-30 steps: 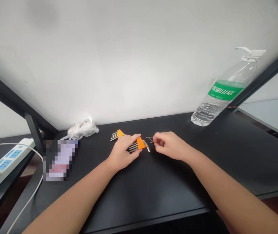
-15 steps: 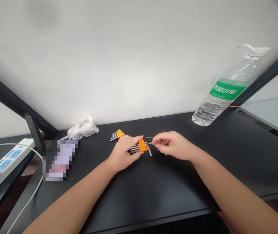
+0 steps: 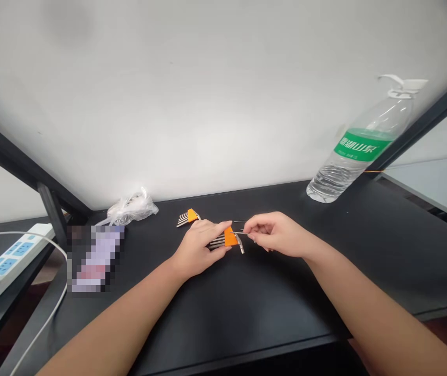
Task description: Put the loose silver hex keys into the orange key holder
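My left hand (image 3: 200, 244) grips an orange hex key holder (image 3: 230, 237) between thumb and fingers. Several silver hex keys (image 3: 217, 242) run through this holder, and a bent short end sticks out at its right side. My right hand (image 3: 272, 232) pinches a thin silver hex key (image 3: 239, 233), whose tip reaches the orange holder; whether it is in a slot I cannot tell. Another thin dark rod (image 3: 239, 221) lies just behind the right fingertips. Beyond my left hand a second orange holder (image 3: 192, 215) with several hex keys rests on the black table.
A large water bottle (image 3: 359, 146) with a green label stands at the back right of the black table (image 3: 247, 324). At the left are a crumpled plastic bag (image 3: 132, 206), a blurred-out phone-like object (image 3: 98, 258), a white cable (image 3: 57, 308) and a power strip (image 3: 14, 261).
The hex key in my right hand has shifted slightly, its tip now across the orange holder's face. My left hand keeps its grip. The whole view has moved a little.
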### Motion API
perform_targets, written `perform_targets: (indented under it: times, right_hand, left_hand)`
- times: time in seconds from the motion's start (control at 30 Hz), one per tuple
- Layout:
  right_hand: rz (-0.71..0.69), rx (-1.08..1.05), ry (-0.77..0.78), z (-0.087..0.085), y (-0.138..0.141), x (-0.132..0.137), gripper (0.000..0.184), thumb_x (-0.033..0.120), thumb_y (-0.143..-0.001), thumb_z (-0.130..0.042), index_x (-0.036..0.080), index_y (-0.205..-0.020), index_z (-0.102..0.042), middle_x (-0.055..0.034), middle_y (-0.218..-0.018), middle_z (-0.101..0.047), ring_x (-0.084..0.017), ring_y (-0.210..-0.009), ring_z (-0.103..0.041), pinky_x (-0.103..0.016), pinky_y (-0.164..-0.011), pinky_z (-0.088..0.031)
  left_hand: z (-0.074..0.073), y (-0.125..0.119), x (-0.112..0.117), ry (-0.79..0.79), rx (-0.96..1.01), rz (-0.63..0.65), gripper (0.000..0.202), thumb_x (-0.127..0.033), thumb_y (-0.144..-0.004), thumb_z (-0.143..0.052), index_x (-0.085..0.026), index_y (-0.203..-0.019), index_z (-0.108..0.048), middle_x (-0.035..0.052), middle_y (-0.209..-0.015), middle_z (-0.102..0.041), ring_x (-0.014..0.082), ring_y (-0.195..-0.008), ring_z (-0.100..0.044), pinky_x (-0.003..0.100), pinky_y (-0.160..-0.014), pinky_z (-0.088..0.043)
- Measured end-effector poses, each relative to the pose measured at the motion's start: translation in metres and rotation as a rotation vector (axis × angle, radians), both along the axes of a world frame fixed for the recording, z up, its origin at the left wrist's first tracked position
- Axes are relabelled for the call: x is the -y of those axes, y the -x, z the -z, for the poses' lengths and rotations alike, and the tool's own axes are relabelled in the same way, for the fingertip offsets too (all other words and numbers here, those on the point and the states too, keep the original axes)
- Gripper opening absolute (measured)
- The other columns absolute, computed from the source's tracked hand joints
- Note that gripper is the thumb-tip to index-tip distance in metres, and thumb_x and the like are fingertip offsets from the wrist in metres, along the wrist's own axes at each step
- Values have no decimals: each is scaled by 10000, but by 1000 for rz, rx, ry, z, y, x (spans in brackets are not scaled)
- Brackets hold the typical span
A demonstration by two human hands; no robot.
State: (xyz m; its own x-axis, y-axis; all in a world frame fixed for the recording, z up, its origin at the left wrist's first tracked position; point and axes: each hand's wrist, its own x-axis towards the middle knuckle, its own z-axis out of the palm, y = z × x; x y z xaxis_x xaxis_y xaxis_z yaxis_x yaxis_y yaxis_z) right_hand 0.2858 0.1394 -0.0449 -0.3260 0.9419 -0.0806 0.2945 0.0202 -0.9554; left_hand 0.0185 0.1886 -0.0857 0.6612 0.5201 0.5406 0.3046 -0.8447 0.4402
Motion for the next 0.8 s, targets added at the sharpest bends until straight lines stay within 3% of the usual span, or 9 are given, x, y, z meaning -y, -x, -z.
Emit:
perform_targets:
  times: [0.33, 0.47, 0.6, 0.8]
  right_hand:
    - [51, -7, 37, -5, -3, 2, 179, 287, -849, -680, 167, -964, -748, -2, -678, -604, -116, -552, -528, -248, -499, -465]
    - [111, -62, 79, -4, -2, 0, 233, 355, -860, -715, 138, -937, -755, 1, -572, -584, -108, -483, -494, -243, -468, -408]
    - [157, -235, 147, 7, 18, -5, 280, 398, -821, -785, 138, -903, -719, 10, -568, -587, -91, -443, -475, -222, -426, -363]
    - [328, -391, 57, 20, 52, -5, 373, 524, -830, -782, 169, -838, -671, 19, -549, -569, -111, -465, -494, -248, -454, -408]
  left_hand:
    - [-1, 0, 0, 24, -8, 5, 554, -291, -926, -718, -311, -1453, -547, 30, -1096, -750, 199, -969, -648, 406, -949, -506]
    - [-3, -1, 1, 30, -35, 10, 526, -275, -901, -730, -313, -1409, -598, 39, -1099, -740, 232, -1079, -641, 452, -1021, -478]
    - [-5, -5, 4, 25, -46, -26, 510, -283, -867, -760, -290, -1362, -637, 59, -1155, -724, 252, -1123, -635, 498, -1089, -434]
    - [-2, -6, 3, 31, 14, -114, 523, -306, -885, -744, -272, -1389, -609, 51, -1119, -746, 238, -1064, -665, 493, -1079, -448]
